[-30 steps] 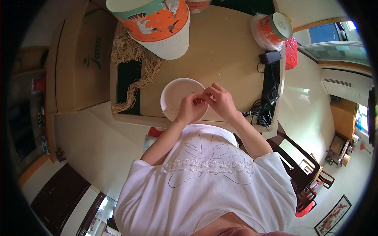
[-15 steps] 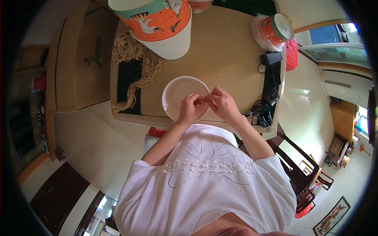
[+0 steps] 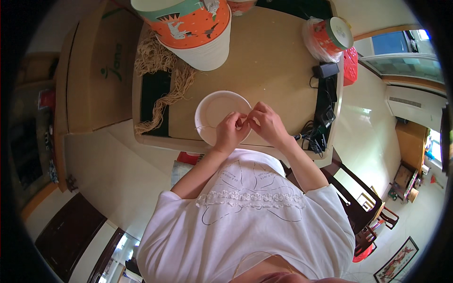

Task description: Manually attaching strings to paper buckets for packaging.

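Over the front right part of a white paper bowl, my two hands meet with fingertips almost touching. My left hand is closed in a pinch, with a thin pale string running from it across the bowl to its left rim. My right hand is also pinched, thumb against forefinger, just beside the left fingertips. What lies between the right fingertips is too small to make out. The bowl stands upright near the table's front edge.
A tall stack of orange and green paper buckets stands at the far left, by loose beige strings. Wrapped paper bowls sit at the far right, above black adapters and cables. A cardboard box flanks the table.
My right hand has risen slightly and its fingertips have shifted a little. The left hand keeps its pinch at nearly the same spot over the bowl.
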The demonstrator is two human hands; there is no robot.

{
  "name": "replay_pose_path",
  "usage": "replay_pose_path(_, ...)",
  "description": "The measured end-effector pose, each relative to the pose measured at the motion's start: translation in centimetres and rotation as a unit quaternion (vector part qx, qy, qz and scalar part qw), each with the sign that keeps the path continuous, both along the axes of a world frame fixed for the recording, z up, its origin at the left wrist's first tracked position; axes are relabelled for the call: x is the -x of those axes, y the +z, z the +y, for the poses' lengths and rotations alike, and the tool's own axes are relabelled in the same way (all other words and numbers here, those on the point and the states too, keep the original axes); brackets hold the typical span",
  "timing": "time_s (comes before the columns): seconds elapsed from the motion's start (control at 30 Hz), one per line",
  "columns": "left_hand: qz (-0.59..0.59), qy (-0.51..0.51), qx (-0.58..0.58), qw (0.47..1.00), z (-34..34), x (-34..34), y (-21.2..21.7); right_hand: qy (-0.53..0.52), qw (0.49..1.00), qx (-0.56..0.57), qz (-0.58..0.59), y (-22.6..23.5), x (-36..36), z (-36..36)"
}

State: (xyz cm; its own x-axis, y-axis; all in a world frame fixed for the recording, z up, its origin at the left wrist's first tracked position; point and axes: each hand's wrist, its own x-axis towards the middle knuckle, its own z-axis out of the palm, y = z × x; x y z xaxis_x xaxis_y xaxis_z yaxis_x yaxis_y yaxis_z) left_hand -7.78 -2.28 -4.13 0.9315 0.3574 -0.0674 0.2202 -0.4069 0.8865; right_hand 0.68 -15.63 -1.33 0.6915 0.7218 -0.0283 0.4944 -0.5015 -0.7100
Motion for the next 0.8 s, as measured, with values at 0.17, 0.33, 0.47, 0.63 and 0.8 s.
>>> replay_pose_path(0.17, -0.008, -0.007, 0.073, 0.997, 0.6, 0.3, -1.4, -0.002, 1.0, -0.005, 0.01, 0.1, 0.0, 0.1)
replay_pose_path(0.33, 0.013, -0.025, 0.093, 0.995, 1.4, 0.0, -1.4, -0.013, 0.999, -0.005, 0.047, -0.1, 0.1, 0.0)
replay_pose_path(0.47, 0.032, -0.035, 0.186, 0.981, 1.7, 0.4, -3.3, -0.013, 0.998, -0.013, 0.06, -0.5, 0.1, 0.0)
replay_pose_path(0.63, 0.145, -0.001, 0.369, 0.918, 1.9, 0.2, -3.4, -0.002, 0.999, -0.023, 0.044, -0.1, 0.0, 0.0)
replay_pose_path(0.8, 0.166, 0.008, 0.415, 0.895, 2.0, 0.1, -3.4, 0.004, 0.999, -0.024, 0.034, 0.4, 0.0, 0.0)
